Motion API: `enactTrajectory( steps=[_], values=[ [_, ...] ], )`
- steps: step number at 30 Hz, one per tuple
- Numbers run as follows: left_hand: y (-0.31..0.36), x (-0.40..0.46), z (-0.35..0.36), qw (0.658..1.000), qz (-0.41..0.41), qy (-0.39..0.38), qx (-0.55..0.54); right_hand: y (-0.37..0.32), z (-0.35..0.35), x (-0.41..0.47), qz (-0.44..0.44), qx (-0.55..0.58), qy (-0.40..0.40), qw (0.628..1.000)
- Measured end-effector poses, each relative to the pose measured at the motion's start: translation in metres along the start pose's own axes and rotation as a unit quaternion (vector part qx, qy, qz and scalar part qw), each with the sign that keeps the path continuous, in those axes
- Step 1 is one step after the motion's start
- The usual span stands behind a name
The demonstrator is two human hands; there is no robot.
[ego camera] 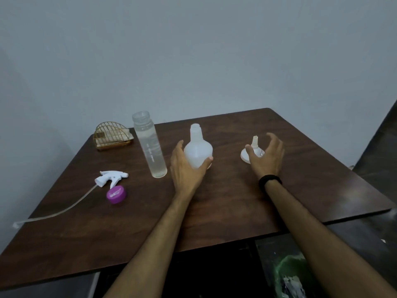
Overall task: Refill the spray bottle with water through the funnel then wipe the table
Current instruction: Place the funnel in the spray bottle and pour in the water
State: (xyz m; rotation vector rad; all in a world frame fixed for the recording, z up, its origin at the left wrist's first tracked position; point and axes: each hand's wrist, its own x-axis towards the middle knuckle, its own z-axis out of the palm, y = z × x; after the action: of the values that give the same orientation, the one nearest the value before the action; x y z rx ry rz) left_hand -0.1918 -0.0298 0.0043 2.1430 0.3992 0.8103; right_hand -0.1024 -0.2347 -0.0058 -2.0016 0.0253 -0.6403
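The white spray bottle point(198, 148) stands uncapped in the middle of the brown table point(225, 201). My left hand point(188, 168) grips its lower body, thumb across the front. To the right a white funnel point(253, 150) lies upside down, spout up. My right hand point(267, 157) hovers around it, fingers spread and curved, thumb at the funnel's left side; contact is unclear. A tall clear water bottle point(149, 145) stands open to the left. The white spray head point(110, 177) with its long tube lies at the left, beside a purple cap point(116, 194).
A gold wire holder point(112, 135) with cloth or napkins in it sits at the table's far left corner. A wall stands close behind the table. Below the front edge on the right lies a dark, green-tinted mass point(290, 274).
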Motion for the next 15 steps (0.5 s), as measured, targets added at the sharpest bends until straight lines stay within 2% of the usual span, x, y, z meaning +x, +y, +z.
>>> enactTrajectory(
  steps=[2,4,6,10,12,15],
  values=[
    [0.006,0.009,0.006,1.0,-0.011,0.008,0.004,0.005,0.004,0.004,0.014,-0.008,-0.06,0.998],
    [0.008,0.022,0.011,1.0,0.008,0.01,-0.004,0.005,0.011,0.007,-0.008,-0.005,-0.088,0.996],
    [0.005,0.031,0.018,1.0,0.023,0.006,-0.015,0.005,0.013,0.009,-0.014,0.012,-0.098,0.995],
    [-0.002,0.029,0.027,0.997,-0.009,-0.013,-0.075,0.004,0.01,0.008,0.005,0.068,-0.095,0.993],
    [-0.006,0.026,0.028,0.997,0.004,-0.009,-0.08,0.002,0.011,0.005,-0.016,0.071,-0.101,0.992],
    [-0.006,0.024,0.027,0.996,0.015,-0.004,-0.082,-0.001,0.017,0.004,-0.067,0.056,-0.154,0.984]
  ],
)
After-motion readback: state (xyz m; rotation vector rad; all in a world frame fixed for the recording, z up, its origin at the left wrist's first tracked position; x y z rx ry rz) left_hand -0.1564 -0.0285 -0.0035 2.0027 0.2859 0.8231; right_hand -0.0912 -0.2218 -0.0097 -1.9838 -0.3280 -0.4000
